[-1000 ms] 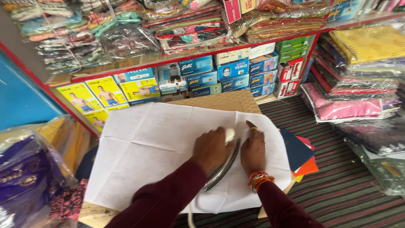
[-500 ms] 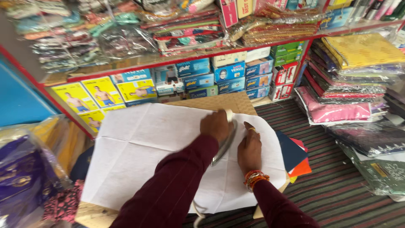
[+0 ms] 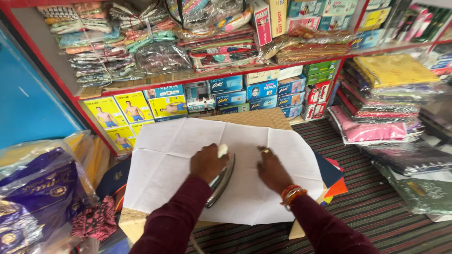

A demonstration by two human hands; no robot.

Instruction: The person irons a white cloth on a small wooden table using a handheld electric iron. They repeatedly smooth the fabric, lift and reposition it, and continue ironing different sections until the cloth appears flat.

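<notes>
A large creased white sheet (image 3: 169, 160) lies spread over a woven board. My left hand (image 3: 207, 162) grips the pale handle of a metal clothes iron (image 3: 222, 181), which rests on the middle of the sheet. My right hand (image 3: 272, 169) lies flat on the sheet just right of the iron, fingers pointing away from me, with orange bangles at the wrist. Both my sleeves are dark maroon.
Dark blue, red and orange cloth pieces (image 3: 332, 176) stick out under the sheet's right edge. Shelves (image 3: 226, 75) behind hold boxed garments and bagged fabric. Purple bagged cloth (image 3: 33, 197) sits at left. Stacked packed garments (image 3: 376, 108) and a striped rug (image 3: 376, 207) lie at right.
My left hand has drawn the iron back toward me and leftward across the sheet. My right hand has stayed pressed on the sheet beside it.
</notes>
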